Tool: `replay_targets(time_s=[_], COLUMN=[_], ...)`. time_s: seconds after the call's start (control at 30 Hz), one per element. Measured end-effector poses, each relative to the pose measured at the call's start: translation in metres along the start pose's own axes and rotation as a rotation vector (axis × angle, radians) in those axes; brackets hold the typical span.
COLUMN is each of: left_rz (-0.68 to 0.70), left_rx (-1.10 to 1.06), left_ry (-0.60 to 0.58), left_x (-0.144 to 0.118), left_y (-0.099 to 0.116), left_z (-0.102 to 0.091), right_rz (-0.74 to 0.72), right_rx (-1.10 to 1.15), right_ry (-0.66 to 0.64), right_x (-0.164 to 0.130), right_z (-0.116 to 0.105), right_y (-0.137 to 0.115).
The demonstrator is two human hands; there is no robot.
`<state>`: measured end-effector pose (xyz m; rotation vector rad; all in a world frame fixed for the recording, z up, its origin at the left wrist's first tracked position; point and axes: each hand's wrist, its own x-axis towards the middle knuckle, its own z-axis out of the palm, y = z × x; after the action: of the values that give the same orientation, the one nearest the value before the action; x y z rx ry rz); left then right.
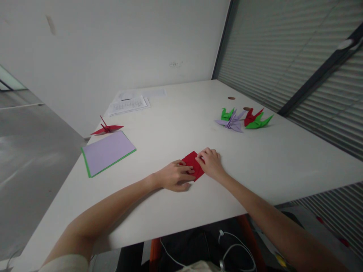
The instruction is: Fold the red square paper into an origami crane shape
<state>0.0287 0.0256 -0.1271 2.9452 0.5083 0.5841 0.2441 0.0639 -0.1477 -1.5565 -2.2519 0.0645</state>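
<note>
My left hand (175, 175) pressing flat on the folded red paper (192, 164), my right hand (210, 162) with fingers curled down on its far edge, paper lying mid white table (176, 124), lilac sheets (107, 152) to the left, folded cranes (244, 119) well apart ahead

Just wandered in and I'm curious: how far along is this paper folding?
Done: a cluster of folded cranes at the far right and a red crane by the left edge. In hand: the left hand and right hand press a flat red paper, only early folds visible. Left: a stack of lilac and green sheets lies unfolded.
</note>
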Motion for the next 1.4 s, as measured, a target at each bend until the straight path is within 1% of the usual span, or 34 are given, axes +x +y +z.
replay_targets(time_s=[0.2, 0.43, 0.63, 0.77, 0.9, 1.03, 1.1, 1.23, 1.4], left_rz=[-0.018, 0.0, 0.046, 0.05, 0.027, -0.082, -0.112, -0.093, -0.052], left_rx=[-0.006, 0.021, 0.054, 0.069, 0.031, -0.083, -0.125, -0.153, -0.052], left_ry=[-0.003, -0.06, -0.036, -0.029, -0.033, -0.026, -0.017, -0.008, -0.032], left_x=[0.0015, 0.0015, 0.0018, 0.0015, 0.0, -0.0004, 0.0, 0.0002, 0.0005], left_y=[0.0018, 0.0011, -0.0007, -0.0001, 0.0003, -0.0017, -0.0035, -0.0066, -0.0041], left_z=[0.0008, -0.0012, 0.0006, 0.0022, 0.0028, 0.0004, -0.0003, 0.0008, -0.0017], right_rz=[0.011, 0.012, 0.003, 0.005, 0.008, 0.002, -0.001, -0.003, -0.004], right_rx=[-0.013, -0.017, -0.005, -0.01, -0.01, -0.013, -0.021, -0.022, -0.032], right_ry=[-0.015, -0.018, 0.009, 0.005, 0.003, 0.003, 0.003, 0.004, 0.004], right_x=[0.0001, 0.0001, 0.0005, 0.0006, 0.0003, 0.0002, 0.0002, 0.0002, -0.0002], right_z=[-0.0013, -0.0018, -0.0001, 0.0, -0.0005, -0.0008, -0.0008, -0.0001, 0.0009], right_y=[-0.001, -0.0013, -0.0004, -0.0005, -0.0011, -0.0011, -0.0008, 0.0001, 0.0006])
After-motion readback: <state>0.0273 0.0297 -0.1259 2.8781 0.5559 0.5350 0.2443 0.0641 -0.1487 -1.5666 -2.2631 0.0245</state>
